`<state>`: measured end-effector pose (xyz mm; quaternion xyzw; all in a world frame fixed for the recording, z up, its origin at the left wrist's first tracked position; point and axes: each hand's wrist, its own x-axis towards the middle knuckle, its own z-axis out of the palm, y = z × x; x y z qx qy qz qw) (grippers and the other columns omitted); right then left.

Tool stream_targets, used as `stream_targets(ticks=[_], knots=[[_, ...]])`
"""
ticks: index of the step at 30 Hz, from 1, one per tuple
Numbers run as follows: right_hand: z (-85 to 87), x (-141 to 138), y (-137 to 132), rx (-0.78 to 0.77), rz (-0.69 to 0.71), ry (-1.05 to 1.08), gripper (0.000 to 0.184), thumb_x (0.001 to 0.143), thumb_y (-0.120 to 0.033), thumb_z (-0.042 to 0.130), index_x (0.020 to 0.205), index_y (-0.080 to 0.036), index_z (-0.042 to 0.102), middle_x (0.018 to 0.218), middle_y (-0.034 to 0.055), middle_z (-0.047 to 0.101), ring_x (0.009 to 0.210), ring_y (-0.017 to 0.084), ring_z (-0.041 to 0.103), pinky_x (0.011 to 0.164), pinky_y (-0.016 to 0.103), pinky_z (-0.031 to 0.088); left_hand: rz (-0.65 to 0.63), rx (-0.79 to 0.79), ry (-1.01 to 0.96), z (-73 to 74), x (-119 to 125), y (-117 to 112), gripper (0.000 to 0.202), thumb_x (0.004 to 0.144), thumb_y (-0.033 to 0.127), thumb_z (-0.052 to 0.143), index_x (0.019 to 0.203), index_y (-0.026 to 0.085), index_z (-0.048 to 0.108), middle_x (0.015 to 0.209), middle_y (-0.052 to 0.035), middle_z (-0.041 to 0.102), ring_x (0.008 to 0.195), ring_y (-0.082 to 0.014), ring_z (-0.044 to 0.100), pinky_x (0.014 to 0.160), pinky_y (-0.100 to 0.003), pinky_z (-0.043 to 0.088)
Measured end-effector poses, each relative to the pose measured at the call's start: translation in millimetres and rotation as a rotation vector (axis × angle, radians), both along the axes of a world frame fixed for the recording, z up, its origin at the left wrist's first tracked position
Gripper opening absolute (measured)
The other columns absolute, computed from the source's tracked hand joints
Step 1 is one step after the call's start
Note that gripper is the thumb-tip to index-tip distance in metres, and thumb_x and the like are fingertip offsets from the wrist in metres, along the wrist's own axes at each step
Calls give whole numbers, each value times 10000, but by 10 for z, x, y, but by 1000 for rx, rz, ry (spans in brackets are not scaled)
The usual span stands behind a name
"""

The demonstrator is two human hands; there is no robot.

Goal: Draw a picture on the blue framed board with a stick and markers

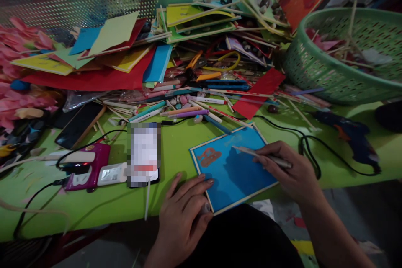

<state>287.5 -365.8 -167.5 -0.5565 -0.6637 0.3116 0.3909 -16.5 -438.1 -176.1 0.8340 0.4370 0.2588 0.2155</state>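
A blue card [238, 176] framed with thin wooden sticks lies tilted at the table's front edge. On its upper left is a brown vehicle-like picture [210, 157], and faint pale marks show near the top. My right hand [287, 169] pinches a silvery pen [266, 156], its tip at the upper middle of the card. Along the card's left edge, the fingers of my left hand [186, 207] rest on the frame. Between that hand's thumb and forefinger sits a small grey rounded piece [205, 208] that looks like a pen cap, partly hidden.
A phone [144, 155] and a purple power strip [91, 165] lie left. Pens, sticks and pebbles [182, 100] crowd behind the card, below piled coloured cards [201, 19]. At right are a green basket [345, 71] and a glue gun [348, 134] with a trailing cord.
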Motion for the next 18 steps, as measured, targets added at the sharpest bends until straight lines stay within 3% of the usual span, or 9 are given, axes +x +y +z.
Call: stream_targets(ticks=[6,18], knots=[[-18,29,-28,-1,-22,12,105,968,-329,704,912,-240,707,730,9,703,541,140,591,489,253,440,-5,12,4,3,-5,9,63,1045,253,530,1047,252,594,1402,-35,741,1398,-209,621,1316,-412,137],[-23,38,-22,-25,-21,25,144,974,-368,702,910,-240,710,738,21,706,557,167,607,502,288,447,-7,12,6,17,3,8,76,1061,270,512,1045,257,585,1400,-26,742,1405,-199,612,1320,-410,124]])
